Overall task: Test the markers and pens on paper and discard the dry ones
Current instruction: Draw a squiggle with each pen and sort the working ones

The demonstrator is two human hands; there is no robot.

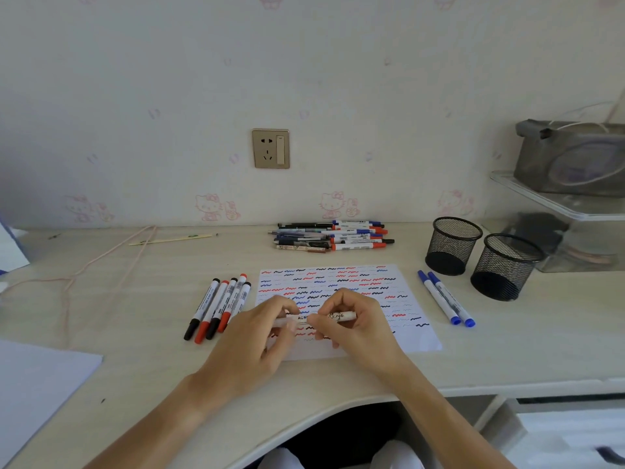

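A white pen with black lettering lies level just above the test paper, which is covered in red, blue and black squiggles. My left hand pinches the pen's left end and my right hand grips its right half. Several black and red markers lie in a row left of the paper. Two blue markers lie to its right. A pile of pens and markers sits at the back of the desk.
Two black mesh pen cups stand at the right, beside a clear shelf with a grey pouch. A pink cord and a pencil lie at the left. White sheets overlap the near left edge.
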